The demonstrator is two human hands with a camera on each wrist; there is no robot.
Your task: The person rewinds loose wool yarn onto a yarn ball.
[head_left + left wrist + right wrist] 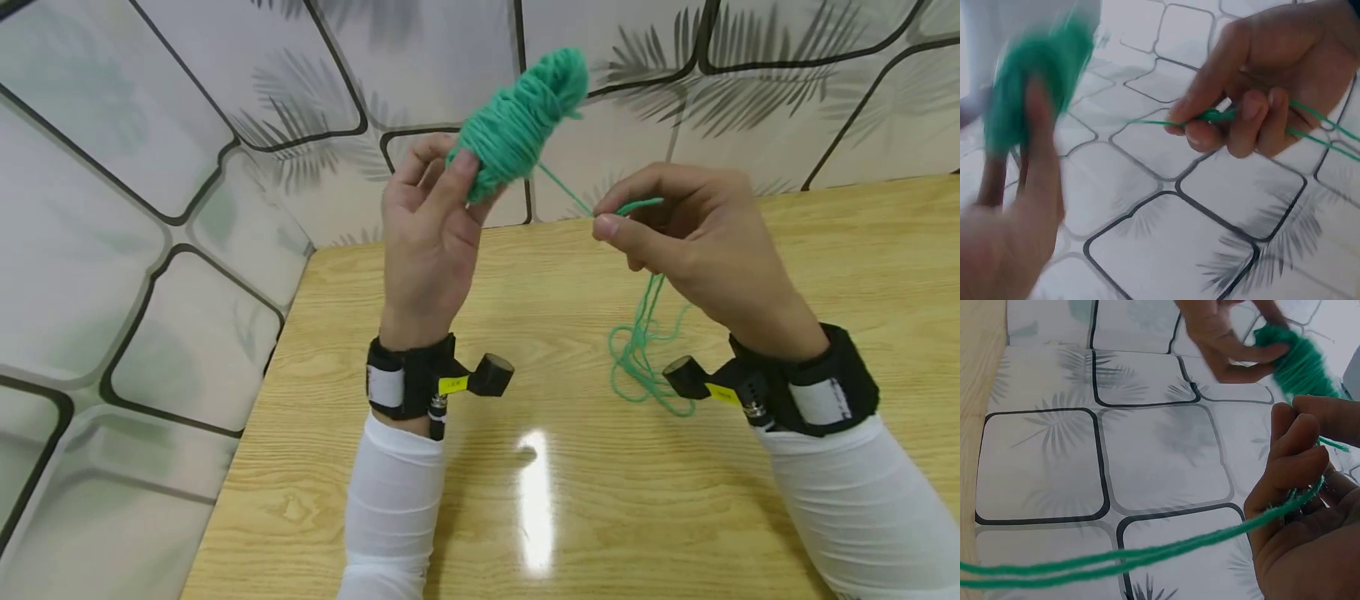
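A wound bundle of green yarn (517, 121) is held up above the table by my left hand (431, 225), thumb on its near side and fingers behind its lower end. In the left wrist view the bundle (1035, 81) is blurred. From it a taut strand (564, 187) runs to my right hand (693, 242), which pinches it between thumb and forefinger. The other fingers of that hand curl round more yarn, as the left wrist view shows. Two strands (1147, 555) trail out of the right hand, and a loose tangle of yarn (641, 358) lies on the table below.
The wood-grain table (570, 492) spreads under both hands and carries a bright reflection. Behind it and to the left stand wall panels (442, 58) with dark lines and leaf prints. Each wrist wears a black strap with a small camera (491, 375).
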